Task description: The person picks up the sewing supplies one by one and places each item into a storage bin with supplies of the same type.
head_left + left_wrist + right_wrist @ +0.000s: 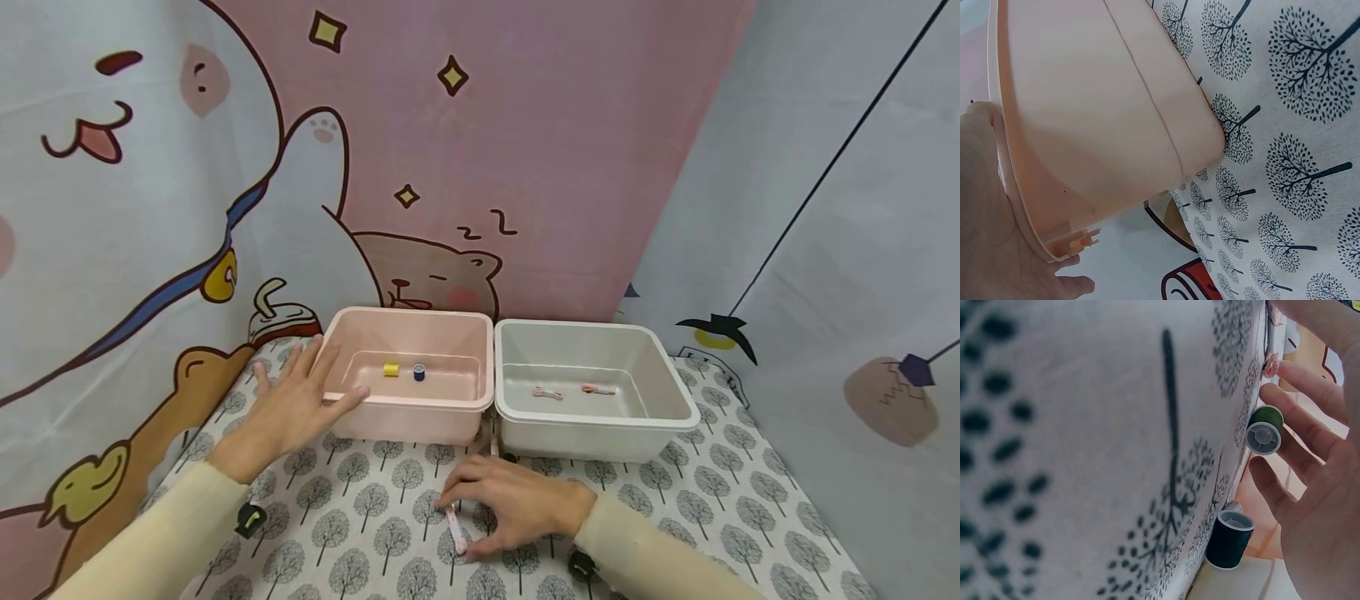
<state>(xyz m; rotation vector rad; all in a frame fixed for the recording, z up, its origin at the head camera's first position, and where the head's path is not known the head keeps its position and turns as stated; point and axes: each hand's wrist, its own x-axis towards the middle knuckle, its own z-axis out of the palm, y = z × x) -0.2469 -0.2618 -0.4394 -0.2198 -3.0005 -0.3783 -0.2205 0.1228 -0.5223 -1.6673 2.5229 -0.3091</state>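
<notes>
My left hand (296, 400) rests at the left end of the pink bin (420, 421), fingers fairly straight, thumb by the front rim. In the left wrist view it touches the bin's rim. My right hand (513, 500) is low over the cloth, thumb and a fingertip at opposite ends of a pale pink thread skein (455, 530). Close to its other fingers in the right wrist view are a green thread spool (1265, 425) and a dark thread spool (1230, 540). A yellow spool (391, 370) and a navy spool (419, 372) lie in the pink bin.
Right of the pink bin stands a white bin (592, 437) holding two pinkish skeins, one left (547, 392) and one right (598, 388). A tree-patterned cloth (352, 533) covers the table. Behind the bins hangs a cartoon-printed curtain (570, 167).
</notes>
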